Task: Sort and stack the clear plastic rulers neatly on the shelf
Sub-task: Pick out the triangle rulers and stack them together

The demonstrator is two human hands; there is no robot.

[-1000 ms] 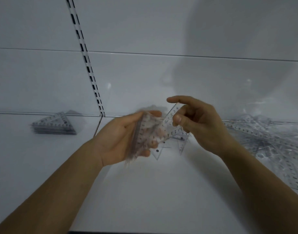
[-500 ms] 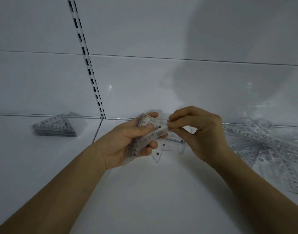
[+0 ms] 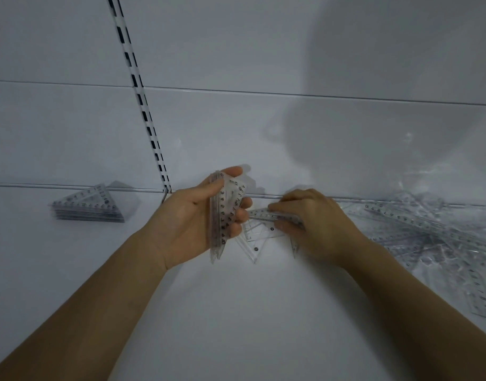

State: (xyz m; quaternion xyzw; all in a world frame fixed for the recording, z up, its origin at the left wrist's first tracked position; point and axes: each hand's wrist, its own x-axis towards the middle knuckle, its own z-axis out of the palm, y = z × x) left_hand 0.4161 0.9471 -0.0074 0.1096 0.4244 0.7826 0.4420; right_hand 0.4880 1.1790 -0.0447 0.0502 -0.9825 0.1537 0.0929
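My left hand (image 3: 192, 218) grips an upright bundle of clear triangular rulers (image 3: 222, 215), thumb on top and fingers curled round its far side. Just to its right, my right hand (image 3: 316, 224) is lowered onto the white shelf (image 3: 236, 312) and pinches the edge of a clear ruler (image 3: 266, 215) lying on a few loose triangles (image 3: 254, 243). A neat stack of triangular rulers (image 3: 90, 206) sits at the far left of the shelf. A tangled heap of clear rulers (image 3: 434, 232) covers the right side.
The white back wall rises right behind the shelf, with a slotted upright rail (image 3: 142, 105) running down to the shelf joint behind my left hand. One long ruler (image 3: 481, 295) of the heap reaches toward the front right edge.
My right hand has let go of the bundle and dropped to the loose rulers on the shelf. My left hand has turned the bundle upright and keeps its grip.
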